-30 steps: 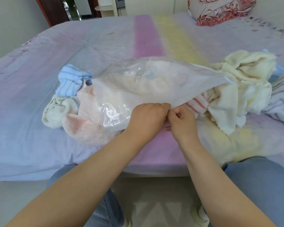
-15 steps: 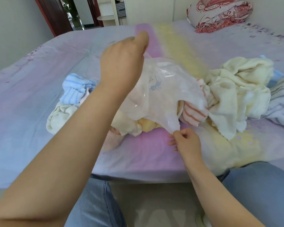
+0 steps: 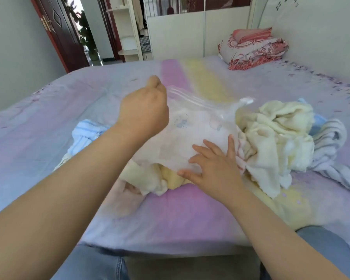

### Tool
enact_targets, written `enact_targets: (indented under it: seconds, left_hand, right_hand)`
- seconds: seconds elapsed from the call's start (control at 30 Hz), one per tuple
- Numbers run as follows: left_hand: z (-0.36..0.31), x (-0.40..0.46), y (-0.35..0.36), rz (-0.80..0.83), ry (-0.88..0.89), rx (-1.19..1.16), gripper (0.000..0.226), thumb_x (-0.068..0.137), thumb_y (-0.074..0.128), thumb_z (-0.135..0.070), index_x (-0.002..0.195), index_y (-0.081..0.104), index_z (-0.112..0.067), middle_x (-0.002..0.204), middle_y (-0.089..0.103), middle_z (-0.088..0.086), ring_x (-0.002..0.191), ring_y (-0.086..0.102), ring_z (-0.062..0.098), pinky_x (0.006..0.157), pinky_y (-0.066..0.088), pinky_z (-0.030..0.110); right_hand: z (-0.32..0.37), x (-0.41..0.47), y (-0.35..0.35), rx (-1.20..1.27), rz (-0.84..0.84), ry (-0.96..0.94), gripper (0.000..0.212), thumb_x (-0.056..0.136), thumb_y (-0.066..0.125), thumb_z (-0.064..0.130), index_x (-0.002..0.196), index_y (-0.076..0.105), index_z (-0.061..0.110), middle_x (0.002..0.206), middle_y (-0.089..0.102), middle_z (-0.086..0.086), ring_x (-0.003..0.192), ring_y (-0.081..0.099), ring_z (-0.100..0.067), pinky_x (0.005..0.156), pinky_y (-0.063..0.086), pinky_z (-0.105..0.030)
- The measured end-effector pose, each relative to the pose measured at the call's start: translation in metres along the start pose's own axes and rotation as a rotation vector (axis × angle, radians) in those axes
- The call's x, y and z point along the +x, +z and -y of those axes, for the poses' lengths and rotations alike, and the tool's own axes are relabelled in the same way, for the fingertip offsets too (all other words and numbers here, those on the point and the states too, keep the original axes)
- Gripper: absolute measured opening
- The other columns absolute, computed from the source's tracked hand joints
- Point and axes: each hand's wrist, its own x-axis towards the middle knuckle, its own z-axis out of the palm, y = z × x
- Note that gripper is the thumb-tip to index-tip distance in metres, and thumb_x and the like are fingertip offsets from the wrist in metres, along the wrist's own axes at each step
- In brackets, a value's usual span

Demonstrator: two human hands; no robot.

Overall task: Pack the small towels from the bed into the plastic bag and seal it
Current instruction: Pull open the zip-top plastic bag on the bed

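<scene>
A clear plastic bag [image 3: 192, 128] with a zip strip and faint printed pictures lies over a heap of small towels on the bed. My left hand [image 3: 144, 110] is raised and pinches the bag's zip edge at its far left corner. My right hand [image 3: 211, 161] rests flat with fingers spread on the bag's near part. Cream towels [image 3: 275, 136] are heaped to the right of the bag. Pale yellow towels [image 3: 162, 178] show under the bag's near edge. A blue striped towel [image 3: 85, 132] lies to the left, partly behind my left forearm.
A grey striped towel [image 3: 329, 142] lies at the far right. The bed [image 3: 89, 91] has a lilac sheet with pink and yellow bands. Folded red-patterned bedding [image 3: 253, 49] sits at the far corner by the wall. My knees in jeans are at the bed's near edge.
My left hand lifted one edge of the bag up and away. My right hand let go of the near edge and now lies spread flat on the bag. The view tilted up.
</scene>
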Motion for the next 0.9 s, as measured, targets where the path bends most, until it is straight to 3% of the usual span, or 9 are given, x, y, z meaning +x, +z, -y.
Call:
enact_targets:
  seconds: [0.13,0.2,0.27,0.33,0.43,0.5,0.63,0.77,0.9]
  left_hand:
    - [0.043,0.051,-0.021,0.036,-0.178,-0.024,0.048,0.091,0.056,-0.023,0.129,0.038,0.002,0.136,0.03,0.014,0.071,0.05,0.033,0.061,0.038,0.039]
    - [0.055,0.069,-0.03,-0.037,-0.246,-0.06,0.047,0.087,0.055,-0.012,0.128,0.038,0.004,0.139,0.028,0.014,0.064,0.049,0.031,0.057,0.038,0.037]
    - [0.056,0.082,-0.039,-0.208,-0.255,-0.084,0.045,0.083,0.051,0.0,0.127,0.041,0.004,0.142,0.031,0.014,0.063,0.051,0.033,0.052,0.035,0.037]
    - [0.047,0.087,-0.048,-0.429,-0.183,-0.033,0.05,0.08,0.048,0.006,0.129,0.044,0.003,0.143,0.039,0.012,0.06,0.048,0.032,0.05,0.03,0.035]
    - [0.036,0.08,-0.053,-0.699,-0.01,0.075,0.058,0.075,0.045,0.009,0.132,0.048,-0.001,0.141,0.044,0.005,0.073,0.053,0.03,0.055,0.03,0.034]
    - [0.036,0.071,-0.045,-0.589,0.079,0.207,0.062,0.072,0.046,0.007,0.134,0.045,-0.002,0.143,0.042,0.003,0.079,0.054,0.028,0.056,0.034,0.035]
    - [0.06,0.05,-0.013,-0.068,-0.053,0.207,0.066,0.076,0.051,0.008,0.138,0.031,0.001,0.143,0.029,0.008,0.053,0.035,0.02,0.041,0.023,0.03]
    - [0.093,0.04,-0.002,-0.004,-0.129,0.077,0.064,0.076,0.048,0.008,0.138,0.035,-0.003,0.145,0.026,0.004,0.051,0.04,0.024,0.042,0.027,0.029]
    - [0.114,0.03,-0.012,-0.026,-0.189,-0.084,0.067,0.078,0.044,0.004,0.142,0.035,-0.013,0.146,0.027,-0.001,0.075,0.056,0.034,0.051,0.039,0.034]
  right_hand:
    - [0.001,0.035,-0.011,-0.196,0.11,-0.04,0.06,0.078,0.043,0.072,0.094,0.072,0.021,0.135,0.058,-0.008,0.129,0.051,-0.031,0.114,-0.003,-0.059]
    - [0.006,0.056,-0.017,-0.138,0.08,-0.023,0.041,0.089,0.052,0.051,0.101,0.068,0.015,0.153,0.031,-0.019,0.138,0.036,-0.037,0.115,-0.011,-0.048]
    - [0.008,0.078,-0.019,-0.031,0.054,0.026,0.03,0.097,0.045,0.037,0.105,0.064,0.015,0.16,-0.003,-0.021,0.147,0.014,-0.036,0.115,-0.014,-0.04]
    - [0.011,0.096,-0.024,0.085,0.034,0.098,0.028,0.099,0.041,0.033,0.101,0.064,0.016,0.158,-0.015,-0.02,0.148,0.007,-0.035,0.118,-0.009,-0.041]
    - [0.015,0.113,-0.023,0.212,0.039,0.125,0.028,0.099,0.042,0.034,0.09,0.061,0.015,0.159,-0.016,-0.016,0.139,0.029,-0.034,0.117,0.017,-0.041]
    - [0.017,0.118,-0.015,0.263,0.123,0.111,0.028,0.1,0.039,0.038,0.083,0.054,0.021,0.161,-0.007,-0.014,0.116,0.053,-0.034,0.102,0.038,-0.04]
    - [0.018,0.114,0.011,0.317,0.274,0.106,0.029,0.099,0.037,0.041,0.103,0.063,0.03,0.162,0.009,-0.001,0.116,0.058,-0.025,0.093,0.045,-0.037]
    - [0.03,0.103,0.036,0.291,0.16,-0.001,0.043,0.094,0.05,0.045,0.132,0.047,0.027,0.157,0.022,0.002,0.13,0.042,-0.025,0.102,0.04,-0.039]
    - [0.06,0.106,0.044,0.171,0.002,-0.259,0.058,0.088,0.051,0.04,0.144,0.034,0.033,0.16,0.015,0.008,0.14,0.022,-0.025,0.111,0.024,-0.042]
